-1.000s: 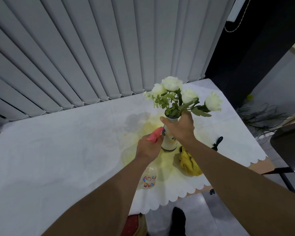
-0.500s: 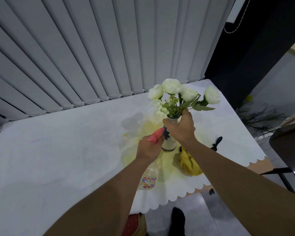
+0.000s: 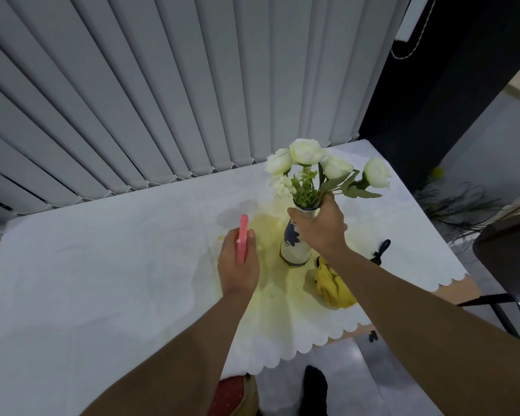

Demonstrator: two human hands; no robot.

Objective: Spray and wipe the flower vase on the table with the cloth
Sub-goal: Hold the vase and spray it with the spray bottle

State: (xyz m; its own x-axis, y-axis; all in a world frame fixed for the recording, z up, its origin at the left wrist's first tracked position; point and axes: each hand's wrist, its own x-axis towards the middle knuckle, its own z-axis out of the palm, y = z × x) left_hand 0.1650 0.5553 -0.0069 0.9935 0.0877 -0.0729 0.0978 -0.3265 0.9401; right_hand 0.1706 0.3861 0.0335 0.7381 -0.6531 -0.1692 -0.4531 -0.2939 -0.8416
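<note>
A white vase (image 3: 294,246) with a blue flower print stands on the white tablecloth (image 3: 102,265) and carries white roses (image 3: 308,153). My right hand (image 3: 320,228) grips the vase around its neck. My left hand (image 3: 237,265) is to the left of the vase, apart from it, closed around a spray bottle whose pink head (image 3: 242,240) sticks up; the bottle's body is hidden under the hand. A crumpled yellow cloth (image 3: 332,285) lies on the table just right of the vase's foot, partly behind my right forearm.
A yellowish wet stain (image 3: 278,298) spreads on the tablecloth around the vase. A black object (image 3: 382,249) lies near the right table edge. Grey vertical blinds (image 3: 162,100) hang behind the table. A dark chair (image 3: 511,259) stands to the right. The scalloped table edge (image 3: 282,360) is close to me.
My left hand with the spray bottle has pulled away to the left of the vase. The vase has turned, and its blue print now faces me.
</note>
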